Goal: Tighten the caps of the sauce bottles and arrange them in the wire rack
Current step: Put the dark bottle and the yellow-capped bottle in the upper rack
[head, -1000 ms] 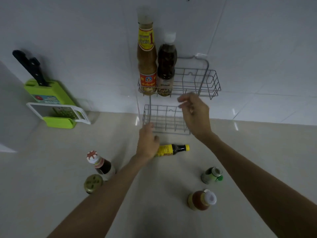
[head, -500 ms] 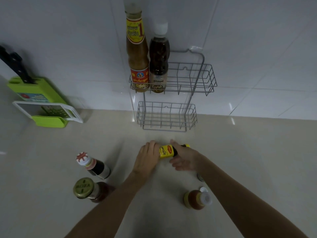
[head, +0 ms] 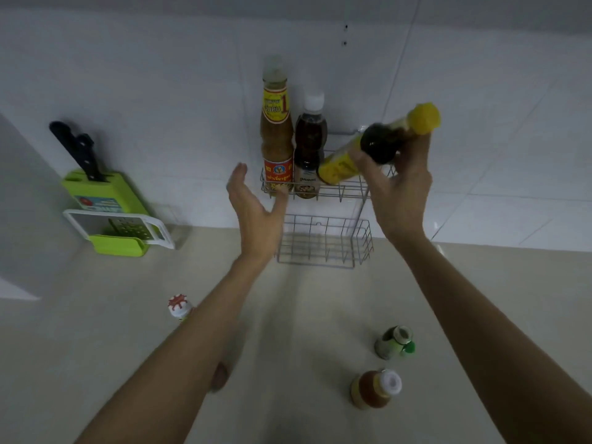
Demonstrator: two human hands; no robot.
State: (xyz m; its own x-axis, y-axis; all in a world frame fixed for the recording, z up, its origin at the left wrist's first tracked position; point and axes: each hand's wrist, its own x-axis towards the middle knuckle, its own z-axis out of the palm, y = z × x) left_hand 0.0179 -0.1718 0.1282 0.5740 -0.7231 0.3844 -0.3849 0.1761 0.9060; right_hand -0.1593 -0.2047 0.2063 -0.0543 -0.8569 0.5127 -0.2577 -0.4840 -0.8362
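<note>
Pale counter running up to the white tiled wall at the far side. The wire rack hangs there with two tiers, the lower basket bare of bottles. On the far left stands a green knife block with a black-handled knife stuck in it and a white grater leaning in front. In the upper tier's left end stand two upright bottles side by side: a tall orange sauce bottle and a shorter dark sauce bottle with a white cap.

Up at the right, the right hand is clamped on the yellow-capped bottle — tilted, cap up and to the right, its base over the upper tier beside the dark bottle. The left hand hangs open, fingers spread, holding nothing, just left of the rack.

Near right on the counter: a white-capped orange bottle and, just beyond it, a small green bottle. Near left, a red-and-white cap peeks out beside the left forearm — the bottle beneath is hidden.
</note>
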